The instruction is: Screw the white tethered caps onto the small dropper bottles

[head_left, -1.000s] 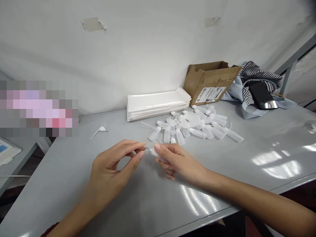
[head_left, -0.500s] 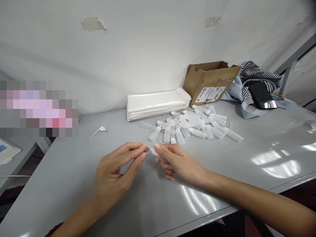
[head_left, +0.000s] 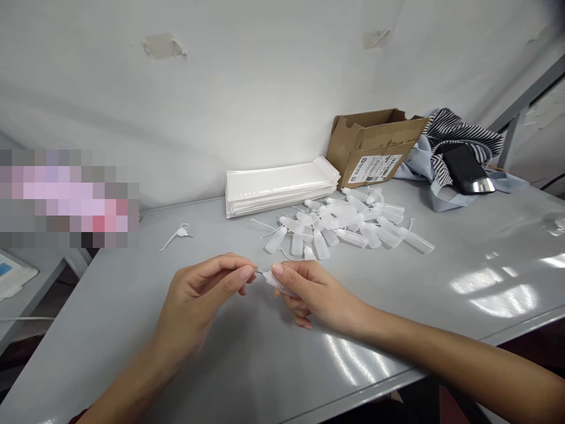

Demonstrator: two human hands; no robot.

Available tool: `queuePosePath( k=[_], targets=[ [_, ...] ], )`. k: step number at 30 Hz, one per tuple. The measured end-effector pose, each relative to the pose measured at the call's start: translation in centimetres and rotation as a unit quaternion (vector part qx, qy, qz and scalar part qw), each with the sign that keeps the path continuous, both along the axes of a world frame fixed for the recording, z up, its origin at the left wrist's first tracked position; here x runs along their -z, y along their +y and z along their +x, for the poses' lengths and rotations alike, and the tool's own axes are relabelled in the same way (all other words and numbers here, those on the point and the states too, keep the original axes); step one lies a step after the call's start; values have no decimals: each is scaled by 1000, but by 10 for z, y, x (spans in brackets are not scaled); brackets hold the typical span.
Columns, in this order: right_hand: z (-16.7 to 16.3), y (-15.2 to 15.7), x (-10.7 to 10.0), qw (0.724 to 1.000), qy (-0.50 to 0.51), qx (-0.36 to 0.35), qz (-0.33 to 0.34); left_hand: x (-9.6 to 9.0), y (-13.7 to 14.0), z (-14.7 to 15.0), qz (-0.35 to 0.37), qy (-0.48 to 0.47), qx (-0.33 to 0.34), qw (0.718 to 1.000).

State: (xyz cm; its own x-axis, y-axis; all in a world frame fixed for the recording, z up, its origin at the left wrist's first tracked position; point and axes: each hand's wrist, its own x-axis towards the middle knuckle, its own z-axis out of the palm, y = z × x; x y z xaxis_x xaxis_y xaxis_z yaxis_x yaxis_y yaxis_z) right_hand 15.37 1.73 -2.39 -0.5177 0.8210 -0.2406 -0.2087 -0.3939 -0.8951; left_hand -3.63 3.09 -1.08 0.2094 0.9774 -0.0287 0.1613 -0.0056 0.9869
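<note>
My right hand (head_left: 315,288) is wrapped around a small translucent squeeze bottle (head_left: 271,280), its thumb on top and most of the body hidden by the fingers. From the bottle's white top a thin metal needle tip (head_left: 259,272) points left. My left hand (head_left: 203,294) pinches the end of that needle between thumb and forefinger. Just beyond both hands lies a pile of similar squeeze bottles (head_left: 353,218), some with thin white cords. By itself to the left, a white needle cap with a looped tail (head_left: 180,232) rests on the grey table (head_left: 119,306).
Against the wall lies a stack of white padded envelopes (head_left: 278,182). Beside it stands an open cardboard box (head_left: 375,147). Striped and light-blue cloth (head_left: 463,132) and a black phone-like device (head_left: 468,168) are at the back right. A pixelated patch covers the far left.
My left hand's thumb has come up and its fingers have shifted slightly left and down along the needle. My right hand with the bottle has moved a little left.
</note>
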Motion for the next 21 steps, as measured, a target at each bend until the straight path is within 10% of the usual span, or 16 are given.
queuePosePath(
  k=[7, 21],
  targets=[
    [0, -1, -1, 1000, -5, 0, 1, 0, 6, -2, -140, -115, 76, 981],
    [1, -3, 1, 1000, -22, 14, -9, -1, 6, 1, -155, -114, 83, 978]
  ],
)
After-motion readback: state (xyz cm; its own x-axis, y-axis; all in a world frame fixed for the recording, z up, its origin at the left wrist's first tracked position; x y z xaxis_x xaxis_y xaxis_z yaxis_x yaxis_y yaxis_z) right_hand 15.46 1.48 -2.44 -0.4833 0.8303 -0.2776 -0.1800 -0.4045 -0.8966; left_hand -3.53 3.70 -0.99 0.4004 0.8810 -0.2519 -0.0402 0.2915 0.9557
